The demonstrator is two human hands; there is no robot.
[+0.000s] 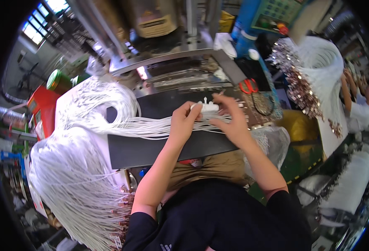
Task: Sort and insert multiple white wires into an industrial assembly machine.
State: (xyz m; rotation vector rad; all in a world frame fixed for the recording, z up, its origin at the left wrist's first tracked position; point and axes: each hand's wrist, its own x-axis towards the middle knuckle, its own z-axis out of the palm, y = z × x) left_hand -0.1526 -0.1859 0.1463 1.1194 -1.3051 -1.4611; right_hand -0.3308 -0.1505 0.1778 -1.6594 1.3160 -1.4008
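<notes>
Over the black work mat [167, 152], my left hand [183, 119] pinches a small white plastic piece [210, 107] with an upright stub, between thumb and fingers. My right hand [234, 121] curves around the other side of that piece, thumb and fingers spread apart. Whether its fingertips touch the piece is hard to make out. Beneath both hands runs a bundle of white cables [151, 126], coming from a large coil [77, 102] on the left. Cable ends lie near my right fingers, partly hidden by them.
A metal machine [159, 69] stands ahead. Red-handled scissors [248, 86] lie right of the mat. A heap of white cables [67, 175] hangs at the left. At the far right, another cable bundle [322, 62] with metallic ends lies near another person [358, 111].
</notes>
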